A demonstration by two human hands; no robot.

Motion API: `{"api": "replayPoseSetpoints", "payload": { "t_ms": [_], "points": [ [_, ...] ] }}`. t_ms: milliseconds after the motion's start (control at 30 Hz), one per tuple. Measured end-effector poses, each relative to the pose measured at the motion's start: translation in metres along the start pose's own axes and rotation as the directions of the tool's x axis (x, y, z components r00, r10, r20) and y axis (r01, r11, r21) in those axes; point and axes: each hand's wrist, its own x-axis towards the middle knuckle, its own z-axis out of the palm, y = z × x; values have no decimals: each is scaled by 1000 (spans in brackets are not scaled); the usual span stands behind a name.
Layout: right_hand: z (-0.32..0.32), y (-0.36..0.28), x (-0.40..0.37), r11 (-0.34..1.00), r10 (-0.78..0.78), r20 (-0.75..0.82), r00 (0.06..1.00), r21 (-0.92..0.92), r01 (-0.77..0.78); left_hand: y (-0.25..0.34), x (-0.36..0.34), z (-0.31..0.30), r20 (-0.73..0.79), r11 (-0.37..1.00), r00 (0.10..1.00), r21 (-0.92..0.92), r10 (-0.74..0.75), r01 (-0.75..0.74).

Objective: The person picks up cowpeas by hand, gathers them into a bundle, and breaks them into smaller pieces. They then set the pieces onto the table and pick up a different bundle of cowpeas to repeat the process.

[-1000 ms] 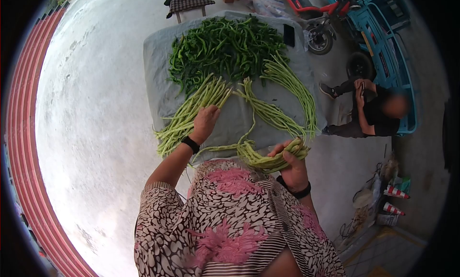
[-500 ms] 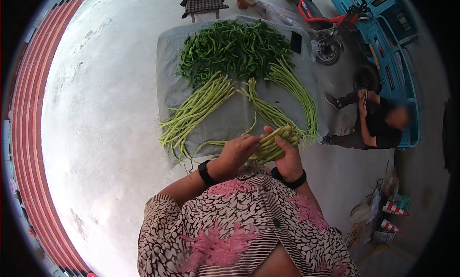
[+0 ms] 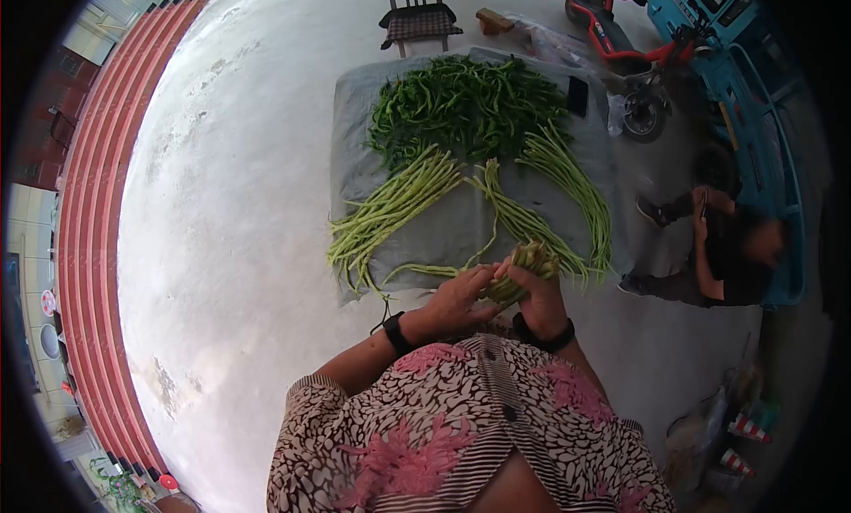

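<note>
Close to my body, over the near edge of the cloth, my right hand (image 3: 541, 305) is wrapped round a bundle of long beans (image 3: 534, 263), its cut ends pointing up and away. My left hand (image 3: 454, 305) presses against the left side of the same bundle, fingers closed on it. Part of the bundle is hidden behind my fingers. Just beyond my hands lies a small bunch of long beans (image 3: 521, 219). A larger pile of long beans (image 3: 399, 196) lies to the left, and another bunch of long beans (image 3: 574, 189) to the right.
A heap of green chili peppers (image 3: 470, 105) covers the far part of the grey cloth (image 3: 355, 96), with a phone (image 3: 577, 96) beside it. Past the cloth are a chair (image 3: 418, 23) and a red scooter (image 3: 620, 43). A seated person (image 3: 709, 247) is at the right.
The bundle has tipped, so its ends now point more upward. My left hand has closed in against it. The whole view has shifted, with the scene lying further right and slightly lower.
</note>
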Motion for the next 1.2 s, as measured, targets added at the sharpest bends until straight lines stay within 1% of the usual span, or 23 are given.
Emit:
{"api": "replayPoseSetpoints", "payload": {
  "t_ms": [67,167,267,300,367,400,433,467,500,533,567,633,733,833,933,1033,1133,1200],
  "points": [
    [-1,0,0,1000,6,50,999,1,-7,3,-4,4,126,968,965,-77,-229,239],
    [-3,0,-2,1000,-17,111,994,21,15,-26,-13,24,7,956,979,-214,-203,200],
    [-3,-7,-5,990,-59,145,988,135,40,-57,-13,16,258,943,937,-170,-236,285],
    [-2,-12,-6,982,-63,139,988,185,36,-88,-21,24,330,972,918,-4,-221,235],
    [-3,-23,-9,959,-69,123,990,282,32,-126,-43,24,344,951,886,114,-311,289],
    [-3,-23,-6,957,-87,114,990,285,51,-148,-52,18,352,935,867,172,-353,311],
    [-5,-27,-8,955,-108,107,988,287,73,-168,-56,11,400,874,793,359,-460,326],
    [-4,-30,-11,954,-125,102,987,287,91,-188,-59,5,419,786,708,532,-568,316],
    [-1,-31,-14,956,-120,74,990,276,96,-214,-64,0,376,800,742,486,-555,352],
    [3,-32,-17,964,-112,67,991,247,93,-223,-57,-8,325,813,776,436,-541,385],
    [6,-32,-18,972,-107,64,992,219,91,-232,-48,-12,242,779,787,469,-567,416],
    [13,-28,-23,983,-85,39,996,168,77,-223,-22,-29,77,703,791,518,-606,488],
    [23,-26,-30,990,-74,13,997,122,72,-228,12,-41,32,636,725,507,-688,582],
    [32,-31,-37,990,-49,-47,998,129,55,-225,38,-50,60,625,670,427,-740,653],
    [37,-27,-45,989,-51,-96,994,136,64,-264,43,-37,58,650,683,378,-728,659],
    [46,-34,-47,991,-48,-140,989,118,65,-282,37,-24,-19,643,714,417,-700,642],
    [49,-37,-48,991,-58,-177,982,110,78,-286,29,-20,-141,759,862,419,-488,498],
    [46,-38,-48,990,-70,-193,979,109,92,-273,26,-22,-231,764,846,363,-481,534]
  ]
}}
